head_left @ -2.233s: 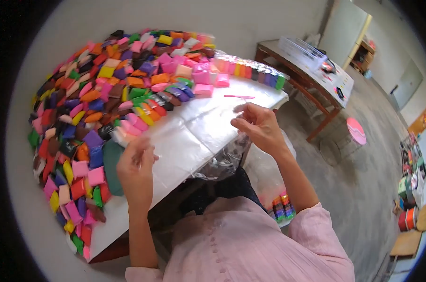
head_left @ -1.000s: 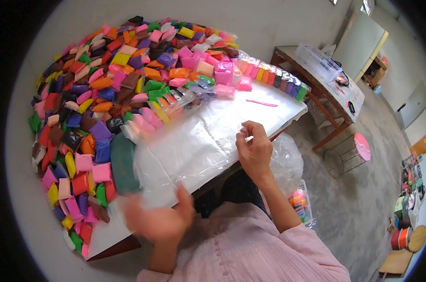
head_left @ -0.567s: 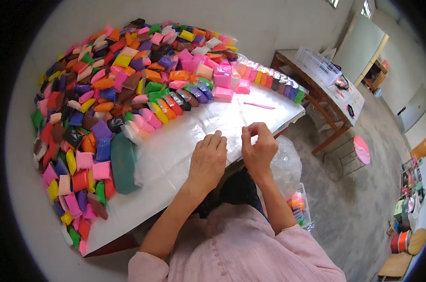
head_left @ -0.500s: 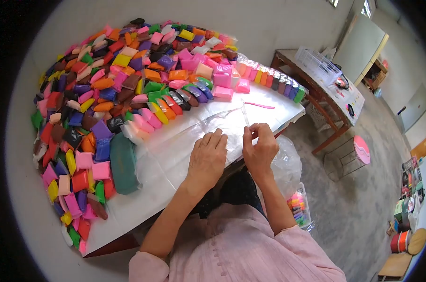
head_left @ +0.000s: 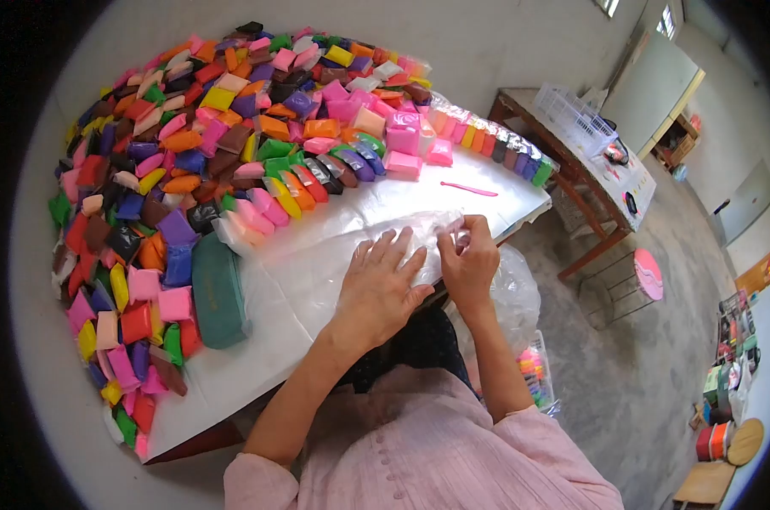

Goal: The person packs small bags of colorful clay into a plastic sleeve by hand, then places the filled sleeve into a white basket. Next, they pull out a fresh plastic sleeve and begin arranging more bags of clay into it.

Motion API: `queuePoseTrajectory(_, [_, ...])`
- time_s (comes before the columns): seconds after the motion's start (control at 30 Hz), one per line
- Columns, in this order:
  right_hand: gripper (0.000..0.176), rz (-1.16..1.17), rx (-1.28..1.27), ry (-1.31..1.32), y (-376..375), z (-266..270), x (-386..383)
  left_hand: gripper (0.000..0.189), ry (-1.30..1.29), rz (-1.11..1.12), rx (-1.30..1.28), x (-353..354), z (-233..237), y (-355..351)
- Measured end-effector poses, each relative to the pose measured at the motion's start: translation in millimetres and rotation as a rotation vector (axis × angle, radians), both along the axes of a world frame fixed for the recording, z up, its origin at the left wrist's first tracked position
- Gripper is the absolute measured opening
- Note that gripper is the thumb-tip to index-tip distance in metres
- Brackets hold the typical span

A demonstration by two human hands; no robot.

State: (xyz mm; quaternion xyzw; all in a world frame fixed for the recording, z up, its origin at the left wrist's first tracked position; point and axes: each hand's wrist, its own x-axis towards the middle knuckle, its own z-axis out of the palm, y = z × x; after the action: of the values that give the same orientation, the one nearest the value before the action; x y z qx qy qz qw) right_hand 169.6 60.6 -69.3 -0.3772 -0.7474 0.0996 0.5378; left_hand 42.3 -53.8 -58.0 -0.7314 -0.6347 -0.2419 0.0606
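Observation:
A clear plastic bag [head_left: 436, 223] lies flat on the white-covered table [head_left: 296, 319]. My left hand [head_left: 378, 285] rests on it palm down, fingers spread. At the bag's right end, my right hand [head_left: 470, 263] is closed in a pinch on its edge. Just beyond both hands is a thin pink plastic tool [head_left: 469, 189], touched by neither. Behind my left hand, a row of coloured packets [head_left: 317, 180], like wrapped modelling clay, curves along the pile.
A big heap of coloured packets [head_left: 181, 161] covers the table's far left. A green zip case [head_left: 217, 293] lies at its edge. Another strip of packets [head_left: 495, 140] is at the back right. Beyond stand a side table [head_left: 602, 161] and a pink-topped stool [head_left: 648, 274].
My right hand has drawn slightly nearer, and the plastic edge at its fingers is now crumpled. My left hand's fingers have spread wider on the bag. The pink tool stays put.

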Motion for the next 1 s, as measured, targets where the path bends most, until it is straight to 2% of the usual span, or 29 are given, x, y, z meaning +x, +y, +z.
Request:
queuePoseTrajectory(0.07, [0.019, 0.036, -0.187, 0.001, -10.1, 15.6, 2.8, 0.052, 0.018, -0.049, 0.085, 1.3, -8.3, 5.2])
queuePoseTrajectory(0.13, [0.022, 0.085, -0.117, -0.043, 1.1, 8.2, 4.7, 0.053, 0.119, -0.118, 0.101, 6.4, 0.1, 8.7])
queuePoseTrajectory(0.2, [0.019, 0.053, -0.128, -0.141, 2.9, 11.0, 3.3, 0.051, 0.031, -0.138, 0.0, 8.6, 0.1, 12.9])
queuePoseTrajectory(0.27, [0.015, 0.081, 0.197, -0.116, 9.0, 9.5, 0.5, 0.046, -0.081, -0.141, -0.062, 8.2, 3.1, 11.7])
queuePoseTrajectory(0.3, [0.014, 0.095, 0.357, -0.102, 11.8, 7.0, -0.2, 0.047, -0.115, -0.143, 0.003, 7.6, 1.4, 9.7])
queuePoseTrajectory(0.4, [0.015, 0.118, 0.342, -0.054, 12.0, -2.1, 3.4, 0.054, -0.15, -0.192, 0.225, 0.0, -9.1, 13.7])
queuePoseTrajectory(0.5, [0.019, 0.006, 0.212, -0.1, 8.2, -15.2, 2.0, 0.054, -0.128, -0.215, 0.224, 1.8, -2.6, 11.9])
queuePoseTrajectory(0.53, [0.02, -0.024, 0.248, -0.055, 9.3, -17.8, 2.7, 0.049, -0.27, -0.209, 0.222, 5.6, 1.1, 9.8])
queuePoseTrajectory(0.63, [0.02, 0.035, 0.305, -0.028, 14.3, -27.8, 6.2, 0.048, -0.076, -0.133, 0.211, 10.6, -4.3, 18.3])
queuePoseTrajectory(0.67, [0.019, 0.137, 0.343, -0.025, 15.7, -29.5, 10.2, 0.048, 0.004, -0.119, 0.254, 11.7, -12.3, 22.2])
queuePoseTrajectory(0.77, [0.023, 0.069, 0.369, -0.066, 6.6, -21.6, 13.5, 0.053, 0.195, -0.028, 0.24, 15.6, -11.3, 23.0])
queuePoseTrajectory(0.8, [0.022, 0.054, 0.331, -0.062, 6.4, -23.2, 15.8, 0.06, 0.017, -0.016, 0.126, 16.6, -5.7, 21.9])
queuePoseTrajectory(0.9, [0.022, 0.052, 0.264, -0.127, 1.8, -22.5, 20.4, 0.065, 0.01, -0.018, 0.021, 16.3, -10.3, 31.1])
queuePoseTrajectory(0.93, [0.019, 0.063, 0.275, -0.078, 0.8, -21.5, 19.9, 0.064, 0.033, 0.008, 0.003, 16.6, -7.9, 31.0])
queuePoseTrajectory(1.0, [0.019, 0.049, 0.231, -0.052, -14.3, -18.3, 25.5, 0.06, 0.003, 0.018, 0.072, 17.9, -9.0, 32.6])
